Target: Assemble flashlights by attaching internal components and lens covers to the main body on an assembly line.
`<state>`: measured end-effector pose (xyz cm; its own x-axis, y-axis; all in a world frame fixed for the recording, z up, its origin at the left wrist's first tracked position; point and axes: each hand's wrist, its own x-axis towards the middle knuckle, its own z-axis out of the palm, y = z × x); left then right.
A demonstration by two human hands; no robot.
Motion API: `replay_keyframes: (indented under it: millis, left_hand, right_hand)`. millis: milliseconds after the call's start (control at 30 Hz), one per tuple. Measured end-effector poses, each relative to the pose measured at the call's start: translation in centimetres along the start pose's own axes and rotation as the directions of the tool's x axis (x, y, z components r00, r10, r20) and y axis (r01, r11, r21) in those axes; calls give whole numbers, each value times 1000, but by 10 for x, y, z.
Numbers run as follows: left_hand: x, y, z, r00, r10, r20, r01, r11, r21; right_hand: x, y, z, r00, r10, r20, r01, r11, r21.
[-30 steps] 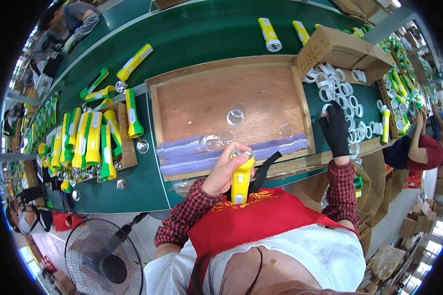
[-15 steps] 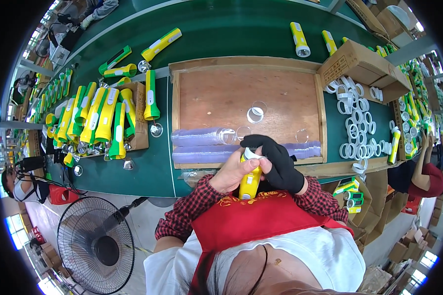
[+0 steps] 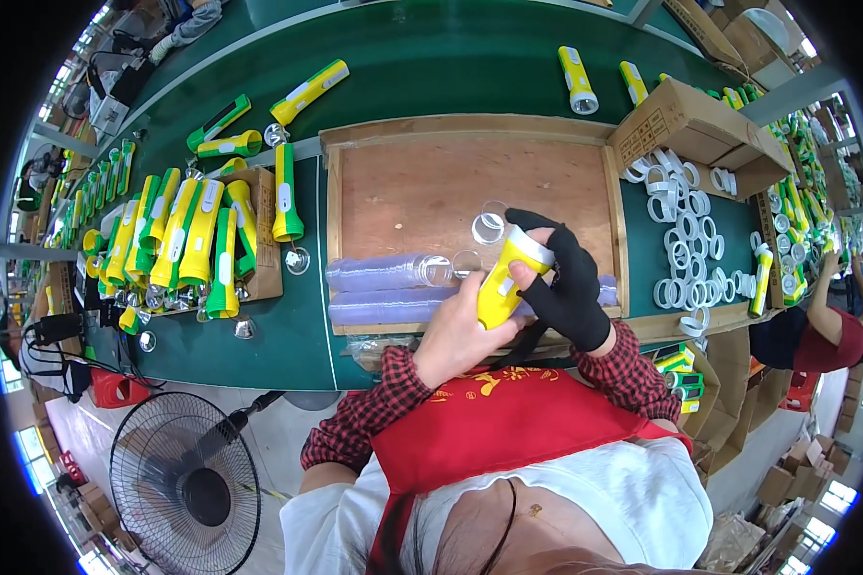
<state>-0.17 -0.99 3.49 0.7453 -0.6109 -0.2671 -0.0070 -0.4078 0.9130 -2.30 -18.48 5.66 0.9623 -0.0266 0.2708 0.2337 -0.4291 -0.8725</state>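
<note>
**A:** What stage of the work does the head view show?

**B:** Both hands are closed on one yellow flashlight body [image 3: 501,286], held over the near edge of the wooden tray [image 3: 422,192]. The left hand [image 3: 460,331], bare, grips the barrel from below. The right hand [image 3: 566,287], in a black glove, wraps the head end, where a white ring [image 3: 530,247] sits. Seemingly, the front end is being fitted; whether the ring is fully seated cannot be told.

**B:** What appears done, and what is left?

**A:** To the left, a row of yellow and green flashlights [image 3: 187,240] lies side by side, many apparently finished. To the right, loose white rings [image 3: 681,249] are heaped beside an open cardboard box [image 3: 686,120], so plenty of parts likely remain. Clear round lenses [image 3: 487,227] lie on the tray, and clear stacked pieces [image 3: 384,273] lie along its near edge.

**B:** And the setting?

**A:** A long green bench [image 3: 431,67] carries everything. A floor fan [image 3: 184,479] stands at lower left. Another person in a red top [image 3: 820,335] works at the right, with more cardboard boxes nearby.
</note>
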Motion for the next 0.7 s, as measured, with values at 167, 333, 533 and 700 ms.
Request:
replay_keyframes:
  millis: [167, 333, 533, 700]
  left_hand:
    - [-6, 11, -14, 910, 79, 406, 243, 692, -680]
    - [2, 7, -14, 728, 324, 604, 524, 303, -796]
    - [29, -11, -11, 943, 280, -177, -138, 818, 558]
    - [19, 18, -40, 768, 7, 640, 362, 820, -444]
  right_hand:
    - [4, 3, 3, 986, -152, -72, 168, 891, 423]
    - [1, -2, 0, 992, -117, -44, 125, 885, 449]
    - [5, 10, 6, 984, -18, -176, -39, 947, -319]
    - [26, 4, -30, 960, -43, 278, -9, 983, 183]
